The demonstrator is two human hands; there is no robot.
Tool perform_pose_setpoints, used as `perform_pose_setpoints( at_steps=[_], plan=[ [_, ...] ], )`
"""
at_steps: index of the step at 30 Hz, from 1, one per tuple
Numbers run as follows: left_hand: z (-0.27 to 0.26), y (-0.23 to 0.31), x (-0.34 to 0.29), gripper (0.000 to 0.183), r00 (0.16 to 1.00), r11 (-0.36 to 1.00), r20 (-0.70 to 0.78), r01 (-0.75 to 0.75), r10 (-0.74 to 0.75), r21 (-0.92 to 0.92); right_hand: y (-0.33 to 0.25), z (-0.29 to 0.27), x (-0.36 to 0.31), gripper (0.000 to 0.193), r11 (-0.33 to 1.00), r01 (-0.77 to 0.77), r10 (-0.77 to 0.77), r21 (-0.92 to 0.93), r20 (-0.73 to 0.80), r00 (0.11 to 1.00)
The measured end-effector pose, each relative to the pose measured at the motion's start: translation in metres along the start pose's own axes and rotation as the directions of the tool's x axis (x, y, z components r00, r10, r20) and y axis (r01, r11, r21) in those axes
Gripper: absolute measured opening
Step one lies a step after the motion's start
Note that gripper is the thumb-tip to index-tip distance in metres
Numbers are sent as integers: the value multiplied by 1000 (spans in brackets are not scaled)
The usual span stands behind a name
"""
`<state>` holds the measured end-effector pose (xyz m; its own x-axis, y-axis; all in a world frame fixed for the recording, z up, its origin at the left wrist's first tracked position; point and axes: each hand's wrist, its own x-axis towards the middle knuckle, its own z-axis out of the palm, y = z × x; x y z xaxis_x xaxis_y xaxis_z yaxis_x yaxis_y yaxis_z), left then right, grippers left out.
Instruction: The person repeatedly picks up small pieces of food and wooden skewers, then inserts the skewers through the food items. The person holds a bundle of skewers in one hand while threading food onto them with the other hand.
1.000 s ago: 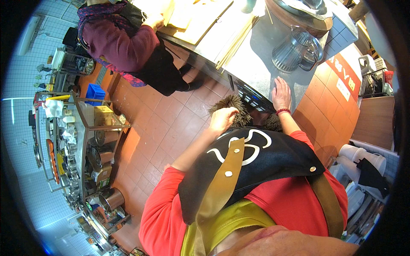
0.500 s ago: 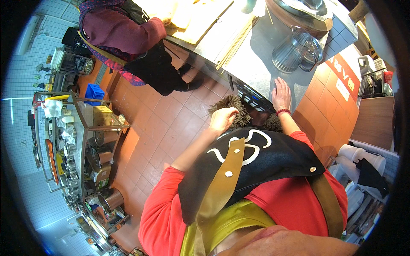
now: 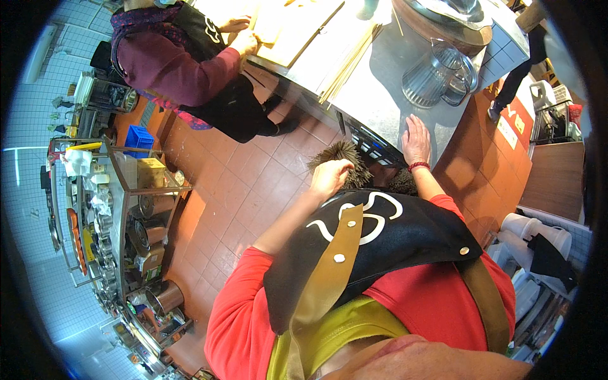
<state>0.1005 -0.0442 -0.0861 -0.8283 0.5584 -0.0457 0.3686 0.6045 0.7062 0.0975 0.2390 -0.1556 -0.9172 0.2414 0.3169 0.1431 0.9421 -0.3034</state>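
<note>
My left hand [image 3: 332, 178] is held low in front of my black apron [image 3: 386, 221], its fingers curled together. It is against a bristly grey-brown thing [image 3: 339, 156] of a kind I cannot make out; whether the fingers grip anything is hidden. A similar bristly thing [image 3: 403, 182] shows partly beyond the apron. My right hand [image 3: 416, 140], with a red bracelet at the wrist, lies flat with fingers stretched on the near edge of the metal table [image 3: 386, 82]. A ribbed clear pitcher [image 3: 425, 79] stands just beyond it. Long thin pale sticks [image 3: 350, 63] lie to the left.
At the upper left, another person [image 3: 177, 69] has both hands at a pale board [image 3: 297, 31] on the table. A round wooden block [image 3: 465, 35] sits behind the pitcher. Metal shelves [image 3: 130, 190] with pots line the left. White buckets [image 3: 538, 234] stand at the right.
The other person has shifted, and both their hands now show at the board. A dark-trousered leg has come into view at the upper right. My hands have barely moved.
</note>
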Motion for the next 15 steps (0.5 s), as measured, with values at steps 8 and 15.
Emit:
perform_pose_setpoints(
  at_steps=[8, 15],
  plan=[
    [-2, 2, -1, 17, 1000, 1000, -3, 9, -9, 5, 2, 2, 0, 40, 1000, 18, -18, 11, -17, 1000],
    [-2, 1, -2, 16, 1000, 1000, -8, 15, -15, 14, 0, 0, 0, 40, 1000, -5, 5, 6, 6, 1000]
  ],
)
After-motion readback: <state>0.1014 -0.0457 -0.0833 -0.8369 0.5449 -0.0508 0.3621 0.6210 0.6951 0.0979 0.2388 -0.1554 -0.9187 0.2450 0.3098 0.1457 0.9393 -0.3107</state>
